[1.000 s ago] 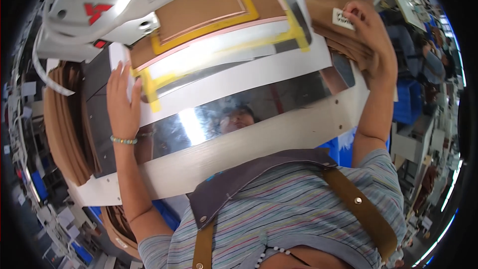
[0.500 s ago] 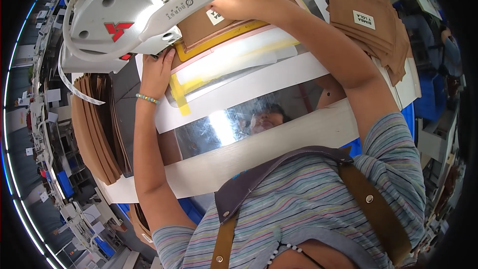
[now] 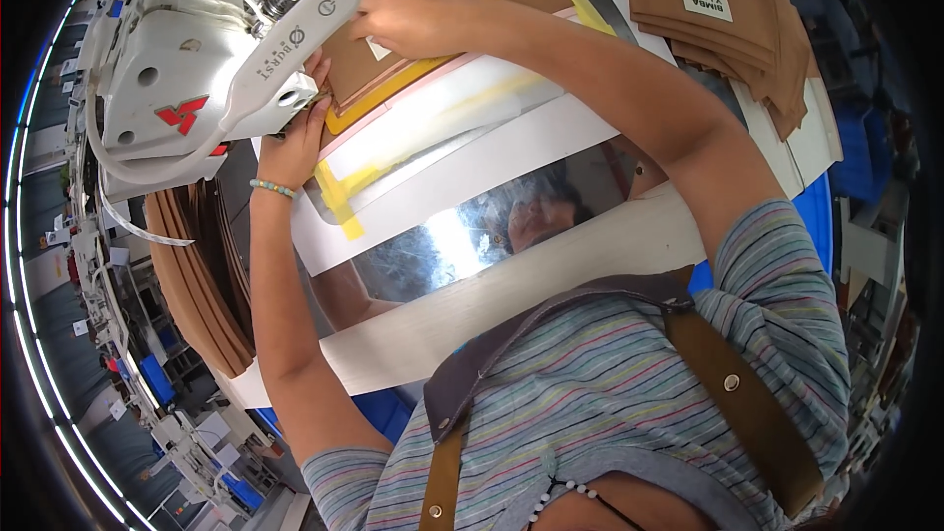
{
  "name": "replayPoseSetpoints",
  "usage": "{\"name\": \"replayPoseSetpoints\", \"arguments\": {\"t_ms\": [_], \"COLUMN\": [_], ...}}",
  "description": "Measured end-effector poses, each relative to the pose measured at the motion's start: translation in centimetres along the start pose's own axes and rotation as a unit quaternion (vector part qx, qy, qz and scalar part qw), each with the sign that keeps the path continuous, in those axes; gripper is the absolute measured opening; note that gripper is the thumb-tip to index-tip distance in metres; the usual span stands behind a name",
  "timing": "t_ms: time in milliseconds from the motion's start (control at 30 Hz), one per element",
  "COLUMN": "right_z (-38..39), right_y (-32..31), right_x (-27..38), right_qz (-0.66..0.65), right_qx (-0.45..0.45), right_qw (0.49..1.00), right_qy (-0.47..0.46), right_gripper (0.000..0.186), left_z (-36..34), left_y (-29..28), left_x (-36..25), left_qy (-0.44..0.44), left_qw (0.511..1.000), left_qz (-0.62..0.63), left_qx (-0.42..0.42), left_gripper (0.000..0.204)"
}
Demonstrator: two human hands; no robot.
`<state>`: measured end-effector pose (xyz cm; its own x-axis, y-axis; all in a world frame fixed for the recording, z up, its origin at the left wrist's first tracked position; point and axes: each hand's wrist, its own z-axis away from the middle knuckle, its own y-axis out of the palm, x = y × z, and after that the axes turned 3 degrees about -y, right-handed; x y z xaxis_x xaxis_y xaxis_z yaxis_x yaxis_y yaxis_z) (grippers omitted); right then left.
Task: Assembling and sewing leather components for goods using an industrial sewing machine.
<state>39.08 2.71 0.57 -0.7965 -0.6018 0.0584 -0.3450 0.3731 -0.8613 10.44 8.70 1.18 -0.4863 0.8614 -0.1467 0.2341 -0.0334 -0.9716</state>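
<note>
A brown fabric piece (image 3: pixel 356 64) with a white label (image 3: pixel 378 49) lies within a yellow-edged template frame (image 3: pixel 393 84) beside the sewing machine head (image 3: pixel 162 69). My right hand (image 3: pixel 418 15) rests over the piece from above, partly covering the label, its fingers stretched leftward; their tips come close to the white lamp (image 3: pixel 305 44) and are partly hidden. At the frame's lower left corner, my left hand (image 3: pixel 293 149) lies with thumb and fingers extended. The machine head hides some of its fingers. Neither hand visibly grips anything.
Brown labelled pieces (image 3: pixel 688 29) are stacked at the far right. Folded brown pieces (image 3: pixel 192 275) stand at the left. Yellow tape (image 3: pixel 339 202) marks the white template sheet (image 3: pixel 433 192); a reflective plate (image 3: pixel 442 246) is nearer me. The lamp's cable (image 3: pixel 98 152) loops beside the machine.
The whole view has shifted slightly leftward. My right hand covers more of the white label than before, and more of my left hand's fingers show beside the machine head.
</note>
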Motion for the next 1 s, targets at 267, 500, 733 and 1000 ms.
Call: {"name": "replayPoseSetpoints", "arguments": {"t_ms": [267,500,733,1000], "right_z": [-0.4,-1.3,0.1,-0.5], "right_y": [-0.1,-0.2,0.8,0.6], "right_x": [2.9,4.2,3.2,3.1], "right_qz": [-0.172,-0.154,-0.144,-0.177], "right_qx": [0.097,0.059,0.061,0.065], "right_qw": [0.977,0.981,0.986,0.981], "right_qy": [-0.085,-0.105,-0.053,-0.054], "right_gripper": [0.029,0.027,0.029,0.027], "left_z": [1.8,5.9,-2.1,-2.1], "left_y": [4.5,3.8,2.0,1.8], "left_x": [7.3,14.3,2.2,3.0], "left_qy": [-0.156,-0.127,-0.031,-0.021], "left_qw": [0.963,0.976,0.993,0.998], "left_qz": [0.199,0.052,0.097,-0.043], "left_qx": [-0.092,-0.171,-0.064,-0.050], "left_gripper": [0.045,0.041,0.042,0.048]}}
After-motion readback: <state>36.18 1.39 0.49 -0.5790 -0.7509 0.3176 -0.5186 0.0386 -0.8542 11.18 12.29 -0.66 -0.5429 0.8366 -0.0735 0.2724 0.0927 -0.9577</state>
